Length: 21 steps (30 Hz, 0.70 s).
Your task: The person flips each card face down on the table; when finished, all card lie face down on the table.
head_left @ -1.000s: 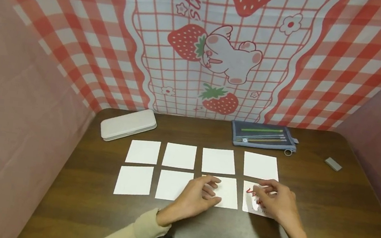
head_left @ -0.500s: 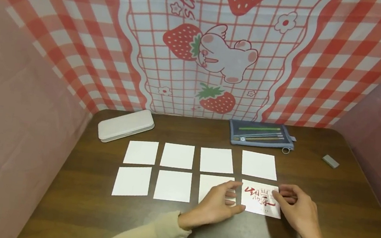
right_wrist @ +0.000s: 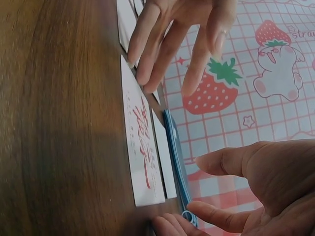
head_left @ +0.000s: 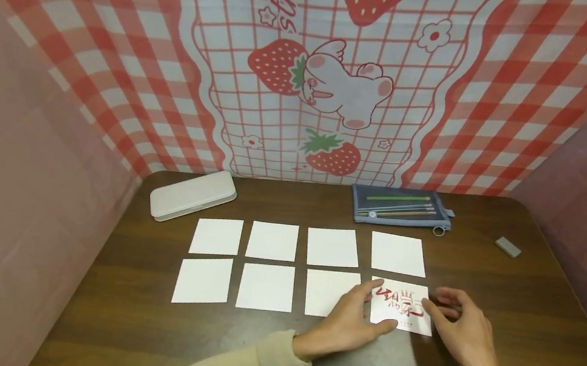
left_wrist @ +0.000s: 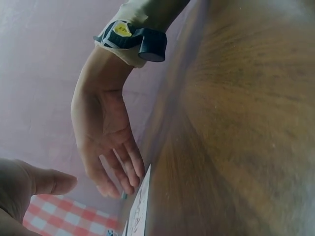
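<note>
A white card printed with red brush-style characters lies flat at the right end of the front row. My left hand is at its left side, thumb and forefinger spread over the card's near and far left corners. Beside the right edge is my right hand, its fingers loosely bent and holding nothing. In the right wrist view the printed card lies flat on the table between both hands. The left wrist view shows the right palm facing the card's edge, with fingers extended. Whether any fingertip touches the card is unclear.
Several blank white cards lie in two rows on the brown wooden table. Behind them are a white case and a blue mesh pouch with pencils. A small grey block sits at right. Checked cloth hangs at the back.
My right hand has moved off the printed card to its right edge, uncovering the red print. My left hand has slid right from the neighbouring blank card to the printed card's left side.
</note>
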{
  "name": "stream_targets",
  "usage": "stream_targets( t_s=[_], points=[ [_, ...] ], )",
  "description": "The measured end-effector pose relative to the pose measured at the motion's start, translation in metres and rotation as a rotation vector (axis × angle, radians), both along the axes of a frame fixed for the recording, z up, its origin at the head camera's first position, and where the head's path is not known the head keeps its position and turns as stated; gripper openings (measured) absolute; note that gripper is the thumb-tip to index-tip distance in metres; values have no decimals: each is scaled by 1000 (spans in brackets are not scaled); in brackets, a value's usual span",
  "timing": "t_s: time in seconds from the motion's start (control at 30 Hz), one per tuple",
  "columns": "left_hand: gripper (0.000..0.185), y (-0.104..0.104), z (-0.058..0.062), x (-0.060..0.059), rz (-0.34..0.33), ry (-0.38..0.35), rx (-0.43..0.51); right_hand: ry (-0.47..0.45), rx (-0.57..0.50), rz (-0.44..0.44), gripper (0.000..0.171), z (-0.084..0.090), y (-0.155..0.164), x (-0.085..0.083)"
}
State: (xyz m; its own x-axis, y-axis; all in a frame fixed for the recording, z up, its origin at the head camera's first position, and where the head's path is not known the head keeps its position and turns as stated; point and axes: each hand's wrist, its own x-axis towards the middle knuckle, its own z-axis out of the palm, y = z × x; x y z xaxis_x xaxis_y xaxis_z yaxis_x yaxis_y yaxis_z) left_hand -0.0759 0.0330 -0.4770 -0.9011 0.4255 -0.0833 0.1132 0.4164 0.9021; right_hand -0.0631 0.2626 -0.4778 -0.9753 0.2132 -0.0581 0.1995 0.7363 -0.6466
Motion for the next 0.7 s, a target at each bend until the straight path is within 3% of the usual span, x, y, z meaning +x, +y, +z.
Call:
stream_targets(
  t_s=[0.47, 0.7],
  points=[
    [74, 4, 1, 2, 27, -51, 41, -40, -69, 14, 58, -2, -6, 0],
    [72, 3, 1, 1, 21, -29, 44, 4, -220, 10, 49, -5, -4, -4]
  ],
)
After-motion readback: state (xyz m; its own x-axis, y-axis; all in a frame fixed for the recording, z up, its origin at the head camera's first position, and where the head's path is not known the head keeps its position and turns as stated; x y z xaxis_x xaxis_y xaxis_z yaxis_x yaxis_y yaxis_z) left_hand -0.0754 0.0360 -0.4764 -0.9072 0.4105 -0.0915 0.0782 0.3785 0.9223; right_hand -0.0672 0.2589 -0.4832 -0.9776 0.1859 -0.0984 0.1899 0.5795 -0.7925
